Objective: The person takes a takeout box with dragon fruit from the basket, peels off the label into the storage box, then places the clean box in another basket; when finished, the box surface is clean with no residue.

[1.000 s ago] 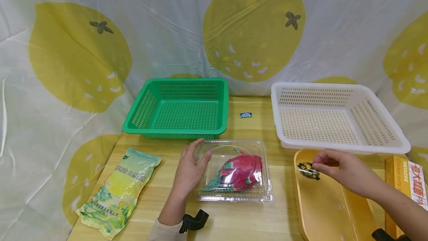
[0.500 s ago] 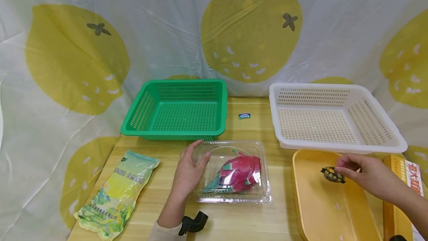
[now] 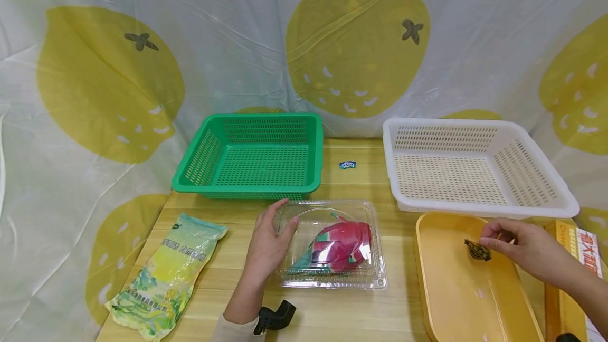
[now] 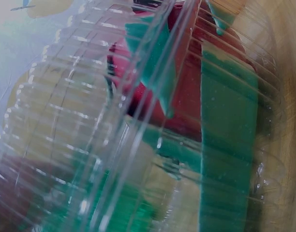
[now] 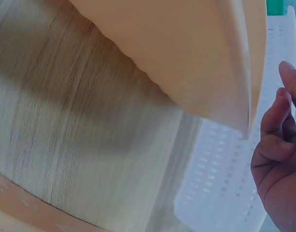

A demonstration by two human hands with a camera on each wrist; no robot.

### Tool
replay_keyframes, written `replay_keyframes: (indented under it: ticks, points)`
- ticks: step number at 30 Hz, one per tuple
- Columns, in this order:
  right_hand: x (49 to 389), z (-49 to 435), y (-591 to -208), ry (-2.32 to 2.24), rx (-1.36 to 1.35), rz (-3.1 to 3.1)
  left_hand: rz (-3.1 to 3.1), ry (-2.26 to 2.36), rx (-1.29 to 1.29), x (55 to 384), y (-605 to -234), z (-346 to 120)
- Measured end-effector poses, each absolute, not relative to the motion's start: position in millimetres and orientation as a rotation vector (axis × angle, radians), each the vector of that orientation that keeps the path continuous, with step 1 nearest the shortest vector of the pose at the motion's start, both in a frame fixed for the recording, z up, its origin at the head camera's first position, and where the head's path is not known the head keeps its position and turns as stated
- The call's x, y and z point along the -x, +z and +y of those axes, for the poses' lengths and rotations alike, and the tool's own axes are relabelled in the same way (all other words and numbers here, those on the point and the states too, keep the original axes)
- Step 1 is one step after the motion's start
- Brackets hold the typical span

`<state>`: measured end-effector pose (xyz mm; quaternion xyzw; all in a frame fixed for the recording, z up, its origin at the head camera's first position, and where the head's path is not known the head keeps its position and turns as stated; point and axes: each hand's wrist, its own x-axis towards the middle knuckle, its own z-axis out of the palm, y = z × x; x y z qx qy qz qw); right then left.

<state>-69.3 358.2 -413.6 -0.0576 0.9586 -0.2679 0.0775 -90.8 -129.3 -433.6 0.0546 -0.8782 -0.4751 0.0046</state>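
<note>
My left hand rests along the left side of a clear plastic clamshell box, thumb on the lid. Inside lies a folded red and green item, also visible through ribbed plastic in the left wrist view. Over the yellow tray, my right hand has its thumb and fingers loosely bent. A small black-and-gold wrapped candy shows just below these fingertips, overlapping them in the head view. The right wrist view shows the fingertips with no candy at them; the tray wall hides the inside.
A green basket and a white basket stand at the back. A small blue candy lies between them. A printed food bag lies left; an orange box stands right of the tray.
My right hand has moved right across the tray from its left edge. The candy went from its fingertips to just beneath them, turning and looking smaller. My left hand stays put.
</note>
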Motion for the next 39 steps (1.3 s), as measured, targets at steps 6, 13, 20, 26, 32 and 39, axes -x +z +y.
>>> replay_keyframes:
  ticks: [6, 13, 20, 26, 32, 39]
  points:
    - [69, 361, -414, -0.856, 0.202, 2.930, -2.750, -1.493, -0.170, 91, -433, -129]
    - [75, 369, -402, -0.987, 0.152, 2.995, -2.751, -1.509, -0.166, 90, -433, -130]
    - [90, 387, -392, -1.041, 0.116, 3.184, -2.753, -1.540, -0.158, 90, -431, -131]
    - [103, 404, -392, -0.973, 0.123, 3.191, -2.746, -1.615, -0.152, 90, -429, -131]
    - [114, 409, -396, -0.946, 0.096, 3.023, -2.762, -1.671, -0.167, 89, -427, -131]
    - [119, 401, -408, -0.895, 0.109, 2.925, -2.774, -1.766, -0.139, 91, -427, -136]
